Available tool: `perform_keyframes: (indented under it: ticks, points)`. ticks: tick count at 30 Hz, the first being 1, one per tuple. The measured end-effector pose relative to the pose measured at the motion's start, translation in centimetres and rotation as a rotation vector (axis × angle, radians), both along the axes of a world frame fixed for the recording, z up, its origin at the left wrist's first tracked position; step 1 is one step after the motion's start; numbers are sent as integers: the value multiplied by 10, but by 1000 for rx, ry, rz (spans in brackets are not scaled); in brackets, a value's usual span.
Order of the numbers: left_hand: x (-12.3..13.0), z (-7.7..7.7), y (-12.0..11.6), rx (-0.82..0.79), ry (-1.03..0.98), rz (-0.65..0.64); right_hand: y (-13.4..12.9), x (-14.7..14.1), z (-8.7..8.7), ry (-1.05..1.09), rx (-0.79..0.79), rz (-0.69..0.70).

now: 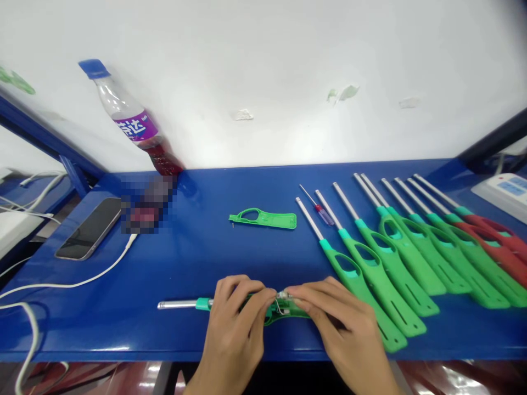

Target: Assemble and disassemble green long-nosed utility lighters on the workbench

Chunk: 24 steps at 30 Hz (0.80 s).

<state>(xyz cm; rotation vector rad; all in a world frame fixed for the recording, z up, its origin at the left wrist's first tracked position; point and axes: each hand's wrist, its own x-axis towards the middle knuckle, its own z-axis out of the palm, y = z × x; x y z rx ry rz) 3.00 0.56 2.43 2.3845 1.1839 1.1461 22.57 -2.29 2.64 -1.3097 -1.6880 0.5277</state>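
Near the front edge of the blue table lies a green long-necked lighter (269, 318), its casing open and inner parts showing. Its metal tube points left. My left hand (236, 323) is wrapped over the lighter's middle, fingertips closed at its inner parts. My right hand (346, 321) pinches a small pale part at the handle's inside; what exactly it is I cannot make out. Farther back lies a loose green casing half (275, 220), with a tiny screw or pin (233, 225) beside its narrow end.
Several green lighters (370, 263) and red ones (494, 241) lie in a slanted row at the right. A small screwdriver (323, 213) is behind them. A phone (90, 227), a white cable (102, 270) and a soda bottle (135, 123) occupy the left; a white device (502, 189) stands far right.
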Motion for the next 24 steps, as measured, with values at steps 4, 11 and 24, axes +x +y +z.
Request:
perform_keyframes:
  ticks: [4,11,24]
  points:
    - [0,0,0,37,-1,-12,0,1,-1,2,4,4]
    - [1,2,0,49,-5,-23,0,1,-1,24,-8,9]
    - [0,-1,2,25,-21,-45,0,2,2,38,1,49]
